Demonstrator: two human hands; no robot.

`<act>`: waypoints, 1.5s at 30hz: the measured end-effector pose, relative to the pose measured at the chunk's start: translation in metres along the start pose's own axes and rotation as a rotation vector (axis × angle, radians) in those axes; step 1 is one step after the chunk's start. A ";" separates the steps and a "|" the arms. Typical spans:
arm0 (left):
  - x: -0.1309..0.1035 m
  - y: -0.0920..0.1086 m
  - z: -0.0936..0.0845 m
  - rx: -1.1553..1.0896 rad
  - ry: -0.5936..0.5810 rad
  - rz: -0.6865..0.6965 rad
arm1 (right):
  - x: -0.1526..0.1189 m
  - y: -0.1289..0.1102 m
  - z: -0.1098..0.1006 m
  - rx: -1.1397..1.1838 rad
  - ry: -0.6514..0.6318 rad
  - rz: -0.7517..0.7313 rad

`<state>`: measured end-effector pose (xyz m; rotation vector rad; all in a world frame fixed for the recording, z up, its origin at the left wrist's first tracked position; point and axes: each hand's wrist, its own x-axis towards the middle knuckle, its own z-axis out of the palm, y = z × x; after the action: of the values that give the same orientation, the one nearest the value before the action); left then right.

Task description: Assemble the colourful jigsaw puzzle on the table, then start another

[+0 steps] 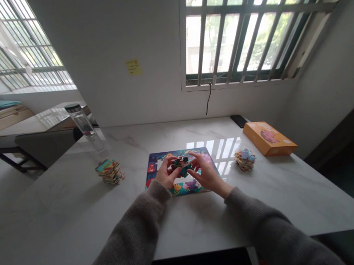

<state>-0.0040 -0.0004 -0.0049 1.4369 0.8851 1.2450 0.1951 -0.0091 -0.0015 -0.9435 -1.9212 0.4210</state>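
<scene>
Over the middle of a colourful puzzle board (151, 167), my left hand (168, 173) grips dark and teal puzzle pieces (183, 167) between thumb and fingers. My right hand (204, 171) holds the right side of the same pieces, its fingers curled around them. The hands and pieces hide part of the board. One stack of puzzle pieces (109, 172) stands to the left of the board, and another stack (245, 159) stands to its right.
An orange box (269, 137) lies at the right of the white marble table (76, 221), with a black phone (239, 121) behind it. A clear bottle (80, 120) stands at the back left. A yellow note (134, 67) is on the wall.
</scene>
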 end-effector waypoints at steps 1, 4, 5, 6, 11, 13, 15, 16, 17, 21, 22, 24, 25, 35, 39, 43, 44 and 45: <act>0.000 0.000 -0.002 0.067 0.007 0.048 | 0.004 0.003 0.003 -0.007 -0.025 0.003; 0.002 -0.003 -0.010 0.319 0.012 0.176 | 0.011 0.011 0.011 -0.079 -0.068 -0.033; 0.004 -0.005 -0.013 0.394 -0.002 0.197 | 0.012 0.013 0.013 -0.110 -0.084 -0.044; 0.006 -0.007 -0.016 0.458 -0.023 0.209 | 0.012 0.015 0.015 -0.143 -0.105 -0.046; 0.011 -0.019 -0.027 0.661 -0.114 0.236 | 0.006 0.023 0.023 -0.277 -0.189 0.028; 0.011 -0.021 -0.029 0.704 -0.126 0.231 | 0.004 0.023 0.023 -0.282 -0.198 0.045; 0.011 -0.021 -0.030 0.734 -0.142 0.220 | 0.003 0.023 0.022 -0.279 -0.203 0.042; 0.011 -0.021 -0.030 0.747 -0.150 0.216 | 0.003 0.023 0.022 -0.278 -0.204 0.035; 0.011 -0.020 -0.030 0.757 -0.154 0.212 | 0.003 0.023 0.021 -0.275 -0.201 0.028; 0.011 -0.014 -0.031 0.757 -0.073 0.184 | 0.005 0.023 0.018 -0.198 -0.138 0.041; 0.012 -0.011 -0.032 0.741 -0.030 0.168 | 0.005 0.023 0.016 -0.150 -0.108 0.063; 0.013 -0.006 -0.038 0.686 0.049 0.113 | 0.006 0.023 0.012 -0.038 -0.043 0.128; 0.014 -0.003 -0.043 0.652 0.079 0.072 | 0.006 0.024 0.009 0.013 -0.016 0.165; 0.016 0.008 -0.098 0.683 0.396 -0.223 | 0.000 0.021 -0.001 0.115 0.027 0.212; 0.014 0.006 -0.103 0.853 0.428 -0.281 | -0.002 0.019 0.000 0.113 0.032 0.204; 0.014 0.000 -0.103 1.013 0.396 -0.335 | -0.001 0.021 0.003 0.264 0.037 0.292; 0.014 -0.003 -0.103 1.052 0.389 -0.319 | -0.001 0.021 0.003 0.331 0.040 0.329; 0.015 -0.006 -0.104 1.091 0.382 -0.294 | -0.001 0.021 0.003 0.398 0.042 0.367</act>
<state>-0.1019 0.0373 -0.0098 1.7728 2.1680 0.8086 0.2017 0.0044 -0.0166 -1.0234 -1.5435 0.9511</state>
